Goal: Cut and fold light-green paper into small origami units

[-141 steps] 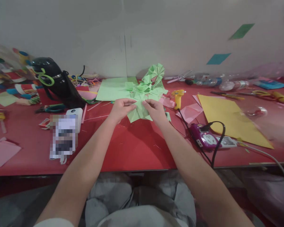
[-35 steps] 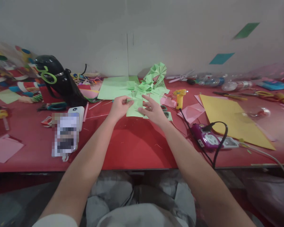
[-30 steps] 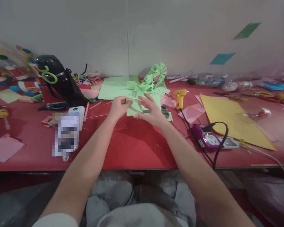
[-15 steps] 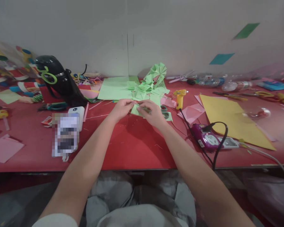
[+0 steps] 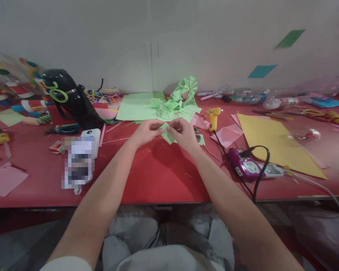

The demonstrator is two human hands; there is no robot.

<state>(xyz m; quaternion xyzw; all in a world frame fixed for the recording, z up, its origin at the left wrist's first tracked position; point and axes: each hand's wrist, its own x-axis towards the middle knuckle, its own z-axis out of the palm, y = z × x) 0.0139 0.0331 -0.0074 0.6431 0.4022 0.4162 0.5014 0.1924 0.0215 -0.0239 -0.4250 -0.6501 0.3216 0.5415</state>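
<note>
A small piece of light green paper (image 5: 167, 136) is held between my two hands, just above the red table. My left hand (image 5: 147, 132) grips its left corner between thumb and fingers. On the other side, my right hand (image 5: 183, 134) pinches the paper with the thumb in front. Behind the hands lie folded green paper pieces (image 5: 173, 105) and a round pleated green paper form (image 5: 188, 87), on a larger green sheet (image 5: 134, 106). Partly hidden by my right hand are scissors (image 5: 198, 137) with dark-lined handles.
A yellow glue gun (image 5: 214, 117) stands to the right, its cord running to a purple power adapter (image 5: 244, 164). Yellow card (image 5: 274, 143) and pink paper (image 5: 227, 135) lie nearby. To the left are a phone (image 5: 79, 162), pliers (image 5: 64, 129) and a black case (image 5: 73, 98).
The green paper has turned from lying slanted to standing corner-up between my hands. My right hand has shifted slightly, and more of the paper's face shows.
</note>
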